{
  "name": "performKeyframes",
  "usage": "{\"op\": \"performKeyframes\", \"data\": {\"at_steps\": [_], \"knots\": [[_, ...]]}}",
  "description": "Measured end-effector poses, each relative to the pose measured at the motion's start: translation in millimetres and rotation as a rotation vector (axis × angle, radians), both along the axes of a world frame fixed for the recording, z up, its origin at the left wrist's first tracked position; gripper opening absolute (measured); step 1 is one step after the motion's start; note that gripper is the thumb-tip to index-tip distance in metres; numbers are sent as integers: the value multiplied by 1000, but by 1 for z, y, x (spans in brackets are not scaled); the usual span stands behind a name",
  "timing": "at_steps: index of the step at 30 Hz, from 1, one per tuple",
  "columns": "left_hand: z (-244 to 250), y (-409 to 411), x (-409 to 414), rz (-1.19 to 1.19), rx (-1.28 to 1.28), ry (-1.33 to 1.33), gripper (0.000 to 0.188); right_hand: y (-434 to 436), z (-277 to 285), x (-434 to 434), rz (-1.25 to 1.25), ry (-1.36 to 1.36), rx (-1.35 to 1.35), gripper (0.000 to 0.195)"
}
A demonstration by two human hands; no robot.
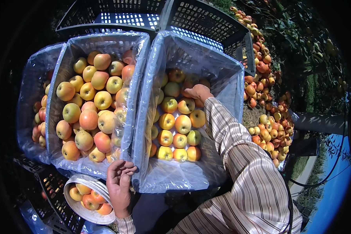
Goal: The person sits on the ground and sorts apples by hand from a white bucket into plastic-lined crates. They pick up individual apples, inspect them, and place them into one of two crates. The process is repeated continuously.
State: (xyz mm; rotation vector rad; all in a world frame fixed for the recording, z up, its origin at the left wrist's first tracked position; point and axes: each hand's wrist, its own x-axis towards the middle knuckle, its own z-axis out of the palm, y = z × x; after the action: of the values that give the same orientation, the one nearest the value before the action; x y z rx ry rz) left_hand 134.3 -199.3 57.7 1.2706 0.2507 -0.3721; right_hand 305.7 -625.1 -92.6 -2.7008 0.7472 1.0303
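My right hand (198, 92) reaches down into a plastic-lined crate (239, 87), over apples at its upper part; its fingertips touch or cover an apple, partly hidden. Below it, yellow-red apples (182, 124) lie in fairly even rows, stems or blossom ends up. My left hand (121, 184), palm up with bent fingers and nothing in it, is at the near edge between that crate and a second lined crate (57, 73) piled with apples (88, 119). Beside my left wrist a tilted white bucket (101, 219) holds several apples (90, 201).
Another lined crate (32, 67) with apples stands at far left. Black plastic crates (111, 27) (204, 23) are beyond the lined ones, and one more (52, 193) is at lower left. Loose apples (263, 67) lie heaped on the ground at right, near leafy branches (307, 38).
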Motion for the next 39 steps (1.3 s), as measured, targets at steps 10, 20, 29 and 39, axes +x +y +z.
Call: {"op": "performKeyframes", "data": {"at_steps": [10,20,29,39], "knots": [[-2,-1,-1,-7,10,-3,50,-1,-18,-19,-121,-189,52,67],[-3,4,-6,25,2,20,47,-2,4,1,-182,-99,118,66],[-5,4,-3,4,42,18,45,-5,-43,-8,-313,-257,53,68],[-7,5,-1,-4,57,-14,46,-10,1,-2,-183,-117,371,65]]}}
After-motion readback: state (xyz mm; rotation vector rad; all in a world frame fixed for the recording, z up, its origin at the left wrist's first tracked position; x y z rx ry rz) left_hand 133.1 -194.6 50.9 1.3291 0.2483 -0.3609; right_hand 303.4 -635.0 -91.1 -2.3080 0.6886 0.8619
